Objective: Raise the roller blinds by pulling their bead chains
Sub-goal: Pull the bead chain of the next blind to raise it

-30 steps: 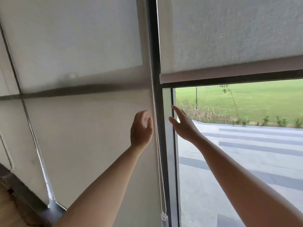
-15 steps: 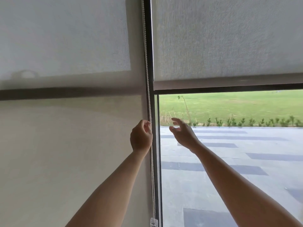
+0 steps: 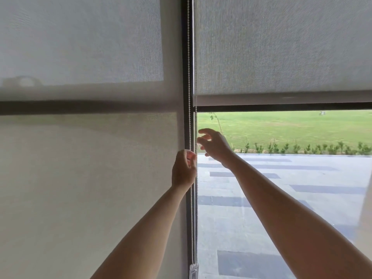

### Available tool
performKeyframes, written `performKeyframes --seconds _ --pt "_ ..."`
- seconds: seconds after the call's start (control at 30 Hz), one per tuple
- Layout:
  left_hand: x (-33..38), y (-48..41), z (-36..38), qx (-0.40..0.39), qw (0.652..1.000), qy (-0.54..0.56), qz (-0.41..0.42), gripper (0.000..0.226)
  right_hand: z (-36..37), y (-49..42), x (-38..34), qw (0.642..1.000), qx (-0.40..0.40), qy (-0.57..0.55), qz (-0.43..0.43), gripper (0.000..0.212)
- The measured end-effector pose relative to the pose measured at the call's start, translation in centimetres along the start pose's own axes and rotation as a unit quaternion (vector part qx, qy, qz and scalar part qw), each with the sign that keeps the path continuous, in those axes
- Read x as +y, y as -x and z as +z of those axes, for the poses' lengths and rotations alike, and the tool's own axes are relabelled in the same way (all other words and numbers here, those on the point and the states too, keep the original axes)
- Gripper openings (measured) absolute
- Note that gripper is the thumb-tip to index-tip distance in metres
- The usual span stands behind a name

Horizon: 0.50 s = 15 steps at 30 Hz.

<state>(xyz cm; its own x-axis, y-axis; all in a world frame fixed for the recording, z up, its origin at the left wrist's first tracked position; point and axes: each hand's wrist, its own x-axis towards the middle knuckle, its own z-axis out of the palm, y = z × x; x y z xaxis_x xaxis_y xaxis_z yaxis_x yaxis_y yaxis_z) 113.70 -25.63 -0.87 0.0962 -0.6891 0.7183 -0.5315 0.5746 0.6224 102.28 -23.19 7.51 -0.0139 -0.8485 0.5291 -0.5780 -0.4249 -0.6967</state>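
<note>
A beige bead chain [image 3: 188, 77] hangs in two strands along the dark window post, down to a clear weight [image 3: 193, 271]. My left hand [image 3: 183, 170] is curled around the chain at mid height, fingertips pinched on a strand. My right hand [image 3: 213, 146] is just above and to the right of it, fingers spread, with thumb and forefinger at the right strand but not closed on it. The right roller blind [image 3: 281, 47] hangs partly raised, its bottom bar [image 3: 281, 100] over the open glass. The left roller blind [image 3: 80, 158] hangs down over its whole window.
The dark window post [image 3: 184, 57] runs top to bottom between the two blinds. Behind the glass lie a paved yard [image 3: 281, 198] and a lawn [image 3: 281, 127]. A pale edge [image 3: 365, 218] shows at the far right.
My left hand has closed on the chain. My right hand has moved left, up to the chain. The view has swung so that the post stands upright.
</note>
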Motion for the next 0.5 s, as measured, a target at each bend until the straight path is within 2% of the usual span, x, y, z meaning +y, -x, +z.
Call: performKeyframes --seconds 0.07,0.13,0.2,0.3,0.37,0.5 --pt "0.1 -0.4 0.1 -0.051 0.995 0.063 -0.056 0.017 0.1 -0.5 -0.3 0.999 -0.032 -0.027 0.018 0.034" --pt "0.2 -0.6 0.1 -0.097 0.99 0.087 -0.049 0.016 0.2 -0.8 -0.6 0.997 -0.045 -0.061 0.008 0.022" --pt "0.3 0.1 0.1 -0.058 0.997 0.057 0.017 0.018 0.3 -1.2 -0.9 0.991 -0.042 -0.125 -0.006 0.017" --pt "0.0 2.8 0.3 0.025 0.994 -0.009 0.106 0.017 0.0 -1.6 -1.9 0.968 -0.058 -0.244 -0.015 0.025" --pt "-0.2 4.8 0.8 0.042 0.987 -0.03 0.15 0.013 -0.4 -2.0 -3.3 0.933 -0.074 -0.353 -0.009 0.029" --pt "1.3 6.4 1.4 0.017 0.982 -0.028 0.188 0.018 -2.5 -3.0 -7.7 0.818 -0.087 -0.567 -0.046 0.032"
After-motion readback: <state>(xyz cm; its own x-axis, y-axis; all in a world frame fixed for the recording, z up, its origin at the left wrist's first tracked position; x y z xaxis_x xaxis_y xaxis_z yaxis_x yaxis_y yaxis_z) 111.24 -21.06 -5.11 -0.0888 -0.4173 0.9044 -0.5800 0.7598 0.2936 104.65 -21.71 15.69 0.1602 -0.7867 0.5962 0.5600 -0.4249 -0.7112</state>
